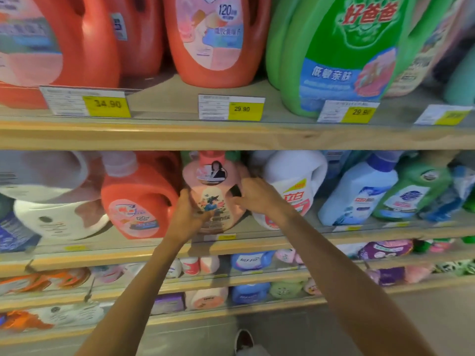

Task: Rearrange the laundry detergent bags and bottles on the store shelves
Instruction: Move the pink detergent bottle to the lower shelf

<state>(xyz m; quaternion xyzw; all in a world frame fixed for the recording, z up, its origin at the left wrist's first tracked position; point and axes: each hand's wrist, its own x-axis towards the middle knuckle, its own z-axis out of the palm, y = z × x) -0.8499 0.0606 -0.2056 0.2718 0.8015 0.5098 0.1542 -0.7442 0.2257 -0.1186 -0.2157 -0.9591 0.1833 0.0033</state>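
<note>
The pink bottle (214, 194) stands upright on the second shelf (231, 246) from the top, near the front edge, between an orange-red bottle (137, 201) on its left and a white bottle (290, 191) on its right. Its cap is pink, and a round printed label sits below the neck.

The left hand (189, 213) is pressed against the lower left side of the pink bottle, fingers curled around the body. The right hand (254, 195) is pressed against the right side at mid-height, fingers spread and wrapped toward the bottle's back. Both hands are clamped on the same bottle from opposite sides. Both forearms reach up from the bottom of the view.

Further right on the same shelf stand a light blue bottle (359, 194) and a green bottle (411, 194), both leaning. A white bottle lying on its side (59, 219) occupies the left end.

On the top shelf (231, 136) stand large orange-red bottles (213, 39) and a large green bottle (341, 52). Yellow price tags (245, 109) are fixed along that shelf's front edge. Lower shelves hold smaller packs, blurred.
</note>
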